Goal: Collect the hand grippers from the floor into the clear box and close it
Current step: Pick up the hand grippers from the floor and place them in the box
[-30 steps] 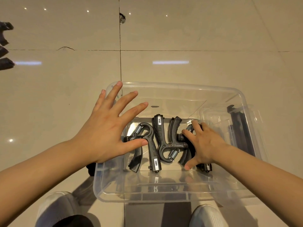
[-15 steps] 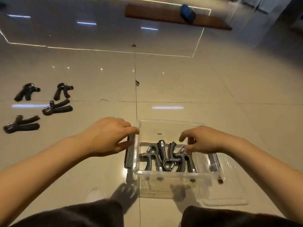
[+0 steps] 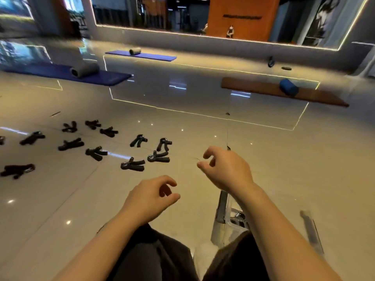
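Hand grippers (image 3: 133, 164) lie scattered on the floor (image 3: 182, 122), both hands empty.

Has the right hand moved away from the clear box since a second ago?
Yes. The right hand, earlier down inside the clear box on the hand grippers, is now lifted out above the box's far edge, fingers loosely curled and holding nothing.
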{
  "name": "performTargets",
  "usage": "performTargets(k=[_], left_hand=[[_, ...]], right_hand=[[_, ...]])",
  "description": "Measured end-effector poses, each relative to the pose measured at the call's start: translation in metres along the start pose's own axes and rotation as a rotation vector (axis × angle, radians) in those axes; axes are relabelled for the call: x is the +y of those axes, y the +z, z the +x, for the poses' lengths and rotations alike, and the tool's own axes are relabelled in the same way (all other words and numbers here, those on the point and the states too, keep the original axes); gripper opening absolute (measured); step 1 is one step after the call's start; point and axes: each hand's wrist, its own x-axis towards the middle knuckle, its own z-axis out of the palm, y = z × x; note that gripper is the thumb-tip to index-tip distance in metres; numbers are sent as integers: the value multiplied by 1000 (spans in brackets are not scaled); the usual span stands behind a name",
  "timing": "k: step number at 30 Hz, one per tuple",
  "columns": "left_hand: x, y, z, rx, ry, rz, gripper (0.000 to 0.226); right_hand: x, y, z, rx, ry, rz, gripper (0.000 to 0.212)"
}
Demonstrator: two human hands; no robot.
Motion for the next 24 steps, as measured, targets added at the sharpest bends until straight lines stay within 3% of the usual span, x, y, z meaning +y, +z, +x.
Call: performTargets(k=[5,10,15,19,24], left_hand=[[-36,-39,0,-54,-160,129,33],[-53,-77,20,-5,-138,151,39],[-118,-96,8,-39,-258,194,39],[-166,-118,7,-46,-362,171,35],[-184,-126,45,97,-347,77,31]], right_hand=[[-27,44,39,-120,-33,15,47],[-54,64,84,-290,-157,43,55],[-84,96,134,-489,-226,133,52],[-137,110,161,-612,-330,36,69],[-211,103,176,-525,-526,193,64]])
